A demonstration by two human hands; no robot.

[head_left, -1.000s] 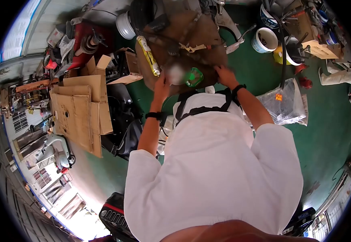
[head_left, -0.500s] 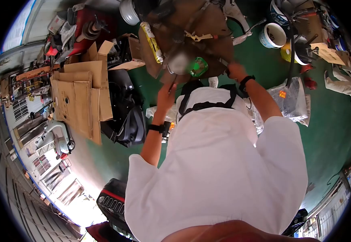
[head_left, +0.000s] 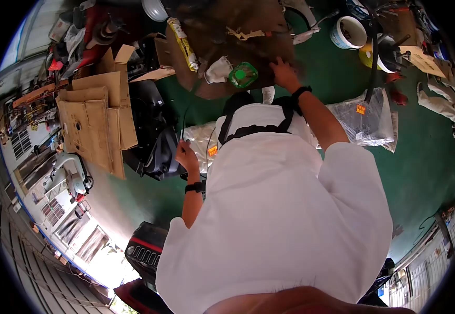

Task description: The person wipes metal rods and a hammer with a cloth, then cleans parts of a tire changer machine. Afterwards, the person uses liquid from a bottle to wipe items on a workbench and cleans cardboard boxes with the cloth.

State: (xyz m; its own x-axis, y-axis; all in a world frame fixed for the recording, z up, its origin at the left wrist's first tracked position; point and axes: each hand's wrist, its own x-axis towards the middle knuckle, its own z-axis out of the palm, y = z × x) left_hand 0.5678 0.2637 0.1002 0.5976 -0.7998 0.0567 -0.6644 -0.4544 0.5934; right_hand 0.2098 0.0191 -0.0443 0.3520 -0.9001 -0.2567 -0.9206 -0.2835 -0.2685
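Observation:
My left hand (head_left: 187,158) is out at the left, above the floor and well away from the board. Its fingers are closed on a thin black cable (head_left: 186,112), which runs up toward the brown board (head_left: 259,49). At the board's near right edge, my right hand (head_left: 286,76) has its fingers stretched out and slightly apart, apparently touching the surface; nothing shows in them. To its left lie a green see-through container (head_left: 243,75) and a white crumpled piece (head_left: 218,70). Farther left is a yellow tube (head_left: 182,44).
Flattened cardboard boxes (head_left: 89,125) and a black bag (head_left: 157,146) stand at the left. Plastic-wrapped packages (head_left: 363,118) lie on the green floor beside my body. Buckets (head_left: 348,33) are at the upper right. A light scooter (head_left: 70,172) is farther left.
My left hand has moved down and left from the board, drawing the cable out. My right hand has shifted slightly up and left; the grey piece seen at its fingers earlier no longer shows.

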